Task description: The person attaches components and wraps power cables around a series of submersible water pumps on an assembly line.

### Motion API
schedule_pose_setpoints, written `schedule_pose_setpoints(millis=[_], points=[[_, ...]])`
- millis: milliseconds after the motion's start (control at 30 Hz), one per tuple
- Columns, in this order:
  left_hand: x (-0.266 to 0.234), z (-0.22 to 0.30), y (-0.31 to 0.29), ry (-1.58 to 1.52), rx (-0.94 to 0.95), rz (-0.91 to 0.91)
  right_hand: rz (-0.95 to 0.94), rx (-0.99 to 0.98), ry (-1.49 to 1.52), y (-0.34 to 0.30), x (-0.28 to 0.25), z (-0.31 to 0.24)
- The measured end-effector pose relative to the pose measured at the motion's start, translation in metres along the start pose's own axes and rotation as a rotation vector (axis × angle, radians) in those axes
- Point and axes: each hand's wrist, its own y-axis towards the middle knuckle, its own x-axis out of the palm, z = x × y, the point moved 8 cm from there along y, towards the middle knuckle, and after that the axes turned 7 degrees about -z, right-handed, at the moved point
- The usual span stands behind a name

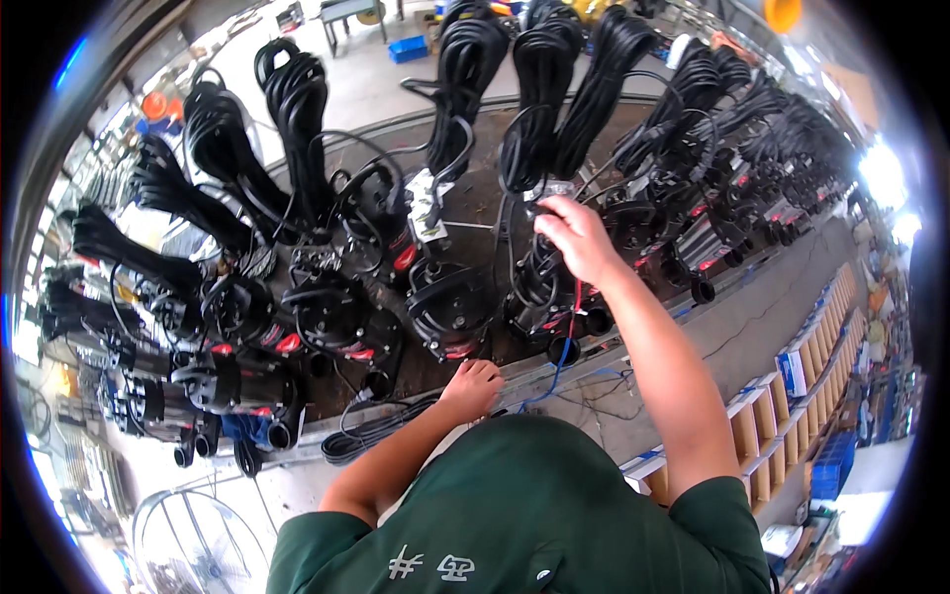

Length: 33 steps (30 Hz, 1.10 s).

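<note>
My right hand (pixel 579 243) is closed, thumb and fingers pinched at the lower end of a coiled black cable (pixel 539 109). Below it stands a black pump (pixel 539 287), partly covered by my hand and forearm. A thin red wire (pixel 577 297) and a blue wire (pixel 562 364) hang down beside that pump. My left hand (pixel 473 389) rests with curled fingers at the near edge of the workbench, just in front of another black pump (pixel 450 307) with a handle on top. What its fingers hold, if anything, is hidden.
Rows of similar black pumps (pixel 341 312) with cable coils crowd the bench (pixel 465 208) on both sides. A loose cable coil (pixel 366 436) lies at the near edge. A large fan (pixel 198 544) stands lower left, wooden crates (pixel 762 426) lower right, a blue bin (pixel 408 49) beyond.
</note>
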Motion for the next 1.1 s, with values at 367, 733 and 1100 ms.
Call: schedule_pose_setpoints(millis=[367, 733, 1100], points=[[-0.26, 0.098, 0.057, -0.001, 0.467, 0.578, -0.107, 0.109, 0.239, -0.007, -0.006, 0.007], [-0.327, 0.101, 0.139, 0.373, 0.432, 0.141, -0.403, 0.42, 0.587, -0.066, 0.0, -0.008], [-0.293, 0.099, 0.182, 0.231, 0.223, -0.109, -0.412, 0.471, 0.436, -0.091, -0.056, -0.002]])
